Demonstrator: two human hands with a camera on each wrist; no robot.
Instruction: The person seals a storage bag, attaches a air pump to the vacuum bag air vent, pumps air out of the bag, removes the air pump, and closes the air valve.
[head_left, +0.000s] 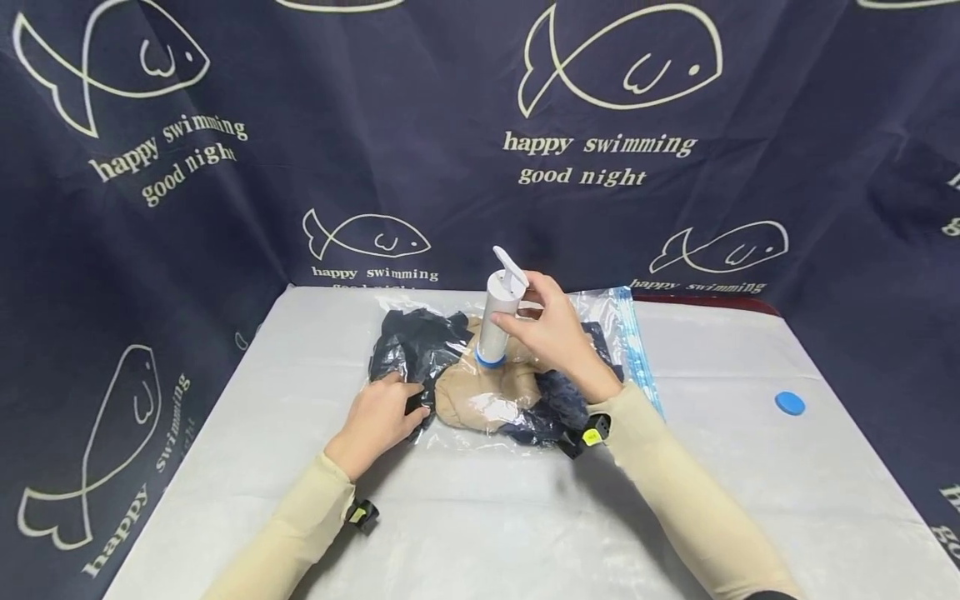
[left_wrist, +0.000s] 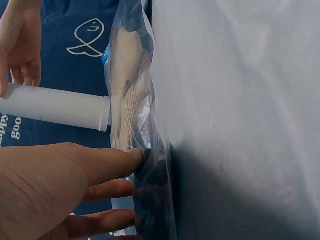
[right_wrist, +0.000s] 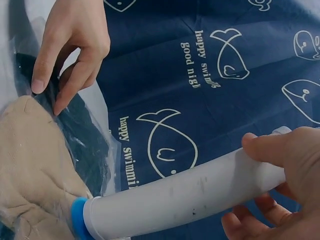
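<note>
A clear vacuum storage bag (head_left: pixel 480 437) lies on the table with dark and beige clothes (head_left: pixel 465 396) inside. On its blue valve (right_wrist: pixel 78 218) stands a white hand pump (head_left: pixel 495 321), nearly upright, its handle flipped up at the top. My right hand (head_left: pixel 558 329) holds the pump's upper body between thumb and fingers, also seen in the right wrist view. My left hand (head_left: pixel 382 412) rests on the bag's near left part over the dark garment, fingertips touching the plastic. In the left wrist view its fingers (left_wrist: pixel 112 165) look fairly straight.
A round blue cap (head_left: pixel 790 403) lies on the white-covered table (head_left: pixel 712 500) to the right. The bag's blue zip edge (head_left: pixel 637 346) is on its right side. Dark blue fabric (head_left: pixel 450 125) with fish prints hangs behind and at both sides.
</note>
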